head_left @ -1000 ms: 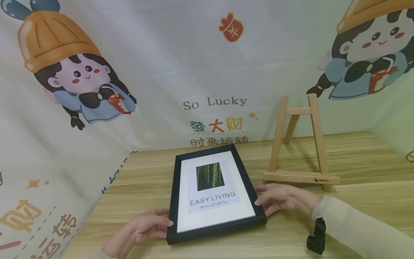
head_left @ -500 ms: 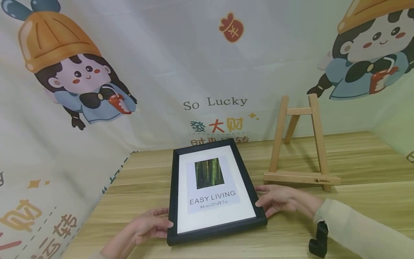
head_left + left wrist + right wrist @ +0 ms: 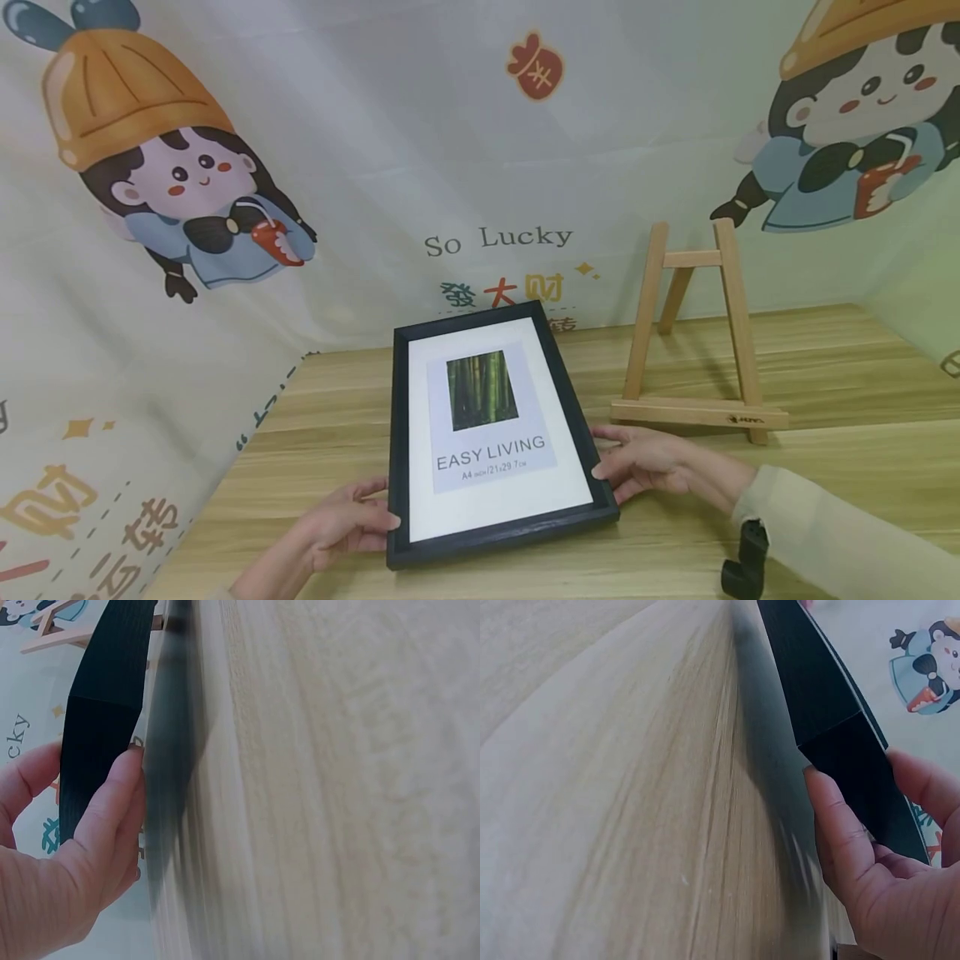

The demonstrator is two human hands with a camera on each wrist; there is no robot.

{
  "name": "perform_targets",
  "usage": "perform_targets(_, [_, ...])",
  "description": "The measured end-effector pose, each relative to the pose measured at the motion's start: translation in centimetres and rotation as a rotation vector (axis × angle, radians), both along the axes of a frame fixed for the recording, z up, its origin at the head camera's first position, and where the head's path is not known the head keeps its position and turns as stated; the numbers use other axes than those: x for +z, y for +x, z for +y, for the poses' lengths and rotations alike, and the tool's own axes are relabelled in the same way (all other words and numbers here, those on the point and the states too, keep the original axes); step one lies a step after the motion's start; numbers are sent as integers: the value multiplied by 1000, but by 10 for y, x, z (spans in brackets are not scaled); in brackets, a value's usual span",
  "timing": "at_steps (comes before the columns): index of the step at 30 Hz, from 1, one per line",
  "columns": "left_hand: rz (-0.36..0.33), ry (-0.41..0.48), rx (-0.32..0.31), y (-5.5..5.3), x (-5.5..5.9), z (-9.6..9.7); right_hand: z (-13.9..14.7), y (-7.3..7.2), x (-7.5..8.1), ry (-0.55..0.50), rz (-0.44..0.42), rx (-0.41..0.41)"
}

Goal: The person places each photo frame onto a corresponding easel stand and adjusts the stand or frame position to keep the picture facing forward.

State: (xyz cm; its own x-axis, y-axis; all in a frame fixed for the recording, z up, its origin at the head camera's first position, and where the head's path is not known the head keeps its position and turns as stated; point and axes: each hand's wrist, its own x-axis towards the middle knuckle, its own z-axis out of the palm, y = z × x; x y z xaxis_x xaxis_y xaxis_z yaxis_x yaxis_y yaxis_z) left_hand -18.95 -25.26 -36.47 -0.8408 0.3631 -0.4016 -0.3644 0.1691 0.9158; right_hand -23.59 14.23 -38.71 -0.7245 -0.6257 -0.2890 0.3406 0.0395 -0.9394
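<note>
A black picture frame [image 3: 501, 537] with a white mat and a bamboo print lettered "EASY LIVING" is held between both hands, its far end tilted up. My left hand [image 3: 341, 523] grips the frame's left side close to the near corner, thumb on the front. On the opposite side, my right hand [image 3: 648, 462] pinches the right edge near its lower corner. In the left wrist view the frame's side [image 3: 105, 712] stands off the wooden surface, fingers underneath. The right wrist view shows the frame [image 3: 855, 742] raised too, with a shadow below it.
A small wooden easel [image 3: 697, 408] stands upright to the right, just beyond my right hand. The wooden tabletop [image 3: 330, 417] meets a printed cloth backdrop [image 3: 375, 150] behind and at the sides. A black device [image 3: 746, 558] hangs at the right sleeve.
The frame's far end has risen steadily, tilting its face more toward me. Both hands keep their grip in nearly the same places. The easel has not moved.
</note>
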Motion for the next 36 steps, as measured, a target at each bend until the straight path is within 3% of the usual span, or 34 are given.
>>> perform_targets(8, [9, 39, 18, 2, 0, 0, -2, 5, 3, -23, 34, -14])
perform_targets(14, [63, 41, 16, 3, 1, 0, -3, 6, 7, -35, 52, -24])
perform_targets(36, [129, -46, 104, 1, 4, 1, -5, 4, 8, -10, 141, -71])
